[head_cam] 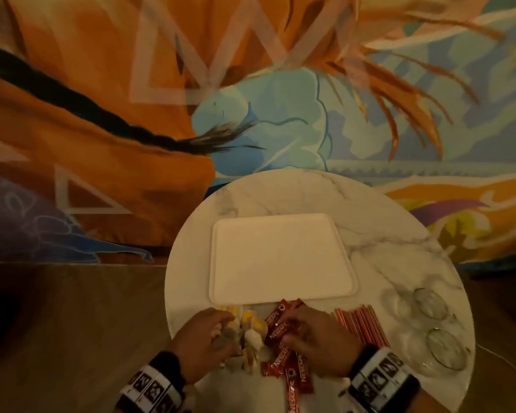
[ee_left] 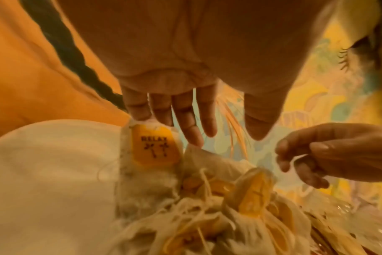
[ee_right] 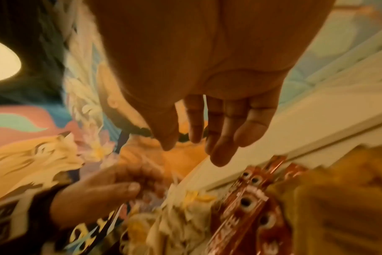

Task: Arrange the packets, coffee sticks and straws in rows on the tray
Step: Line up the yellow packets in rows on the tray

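Fingers (ee_left: 186, 120) of the left hand (head_cam: 204, 341) reach down straight and slack, their tips touching the top edge of a white tea-bag packet with a yellow tag (ee_left: 154, 148) that stands up from a tangled heap of white and yellow tea-bag packets with strings (head_cam: 246, 332); nothing is gripped. Straight, relaxed fingers (ee_right: 227, 131) of the right hand (head_cam: 313, 338) rest over a loose pile of red foil coffee sticks (head_cam: 283, 347) and grasp none of them. Both heaps lie on the round white marbled table (head_cam: 370, 234), just beside the near edge of the white rectangular tray (head_cam: 280, 254). A bundle of copper-coloured straws (head_cam: 361, 324) lies side by side on the table, right of the right hand. Farther right stand two clear glasses (head_cam: 435, 323). Black-and-white patterned bands (head_cam: 382, 377) wrap both wrists. A painted orange and blue mural (head_cam: 131, 84) fills the background.
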### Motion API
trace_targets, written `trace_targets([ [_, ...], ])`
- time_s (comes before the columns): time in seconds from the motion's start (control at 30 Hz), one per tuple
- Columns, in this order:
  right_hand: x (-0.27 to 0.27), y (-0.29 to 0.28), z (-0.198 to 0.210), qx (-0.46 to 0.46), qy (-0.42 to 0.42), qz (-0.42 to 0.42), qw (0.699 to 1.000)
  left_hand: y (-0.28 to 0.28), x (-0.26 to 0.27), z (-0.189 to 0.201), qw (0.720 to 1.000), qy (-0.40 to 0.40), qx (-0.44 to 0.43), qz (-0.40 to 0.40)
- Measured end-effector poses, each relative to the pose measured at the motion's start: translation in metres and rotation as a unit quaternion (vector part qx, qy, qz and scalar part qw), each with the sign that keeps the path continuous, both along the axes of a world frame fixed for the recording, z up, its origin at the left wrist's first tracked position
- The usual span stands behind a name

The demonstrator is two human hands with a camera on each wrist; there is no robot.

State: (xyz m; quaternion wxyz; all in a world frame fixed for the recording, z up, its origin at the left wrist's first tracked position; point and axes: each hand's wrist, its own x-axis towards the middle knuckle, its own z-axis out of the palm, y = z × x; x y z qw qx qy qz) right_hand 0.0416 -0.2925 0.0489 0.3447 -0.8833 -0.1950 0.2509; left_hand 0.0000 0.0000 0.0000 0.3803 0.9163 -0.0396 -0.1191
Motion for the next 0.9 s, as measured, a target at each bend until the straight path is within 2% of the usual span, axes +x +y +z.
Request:
trace_targets([
  [0.1,0.002,0.028,-0.015,-0.064,0.012,0.075,0.995,-0.001,0.006,-0.006,0.994,-0.001,0.077,-0.078],
  [0.23,0.001,0.054,-0.038,-0.119,-0.021,0.129,0.984,-0.005,0.010,-0.019,0.989,-0.013,0.075,-0.124],
  [0.4,-0.002,0.073,-0.052,-0.172,-0.067,0.107,0.977,-0.005,0.019,-0.022,0.993,0.007,0.037,-0.108],
  [0.53,0.000,0.080,-0.050,-0.150,-0.074,0.083,0.982,-0.005,0.022,-0.022,0.996,0.016,0.005,-0.088],
  [0.77,0.019,0.072,-0.041,-0.035,-0.057,0.034,0.997,-0.010,0.032,-0.009,0.998,-0.007,-0.050,-0.043],
  [0.9,0.029,0.060,-0.037,0.016,-0.050,0.019,0.998,-0.014,0.040,0.003,0.991,0.014,-0.131,0.010],
])
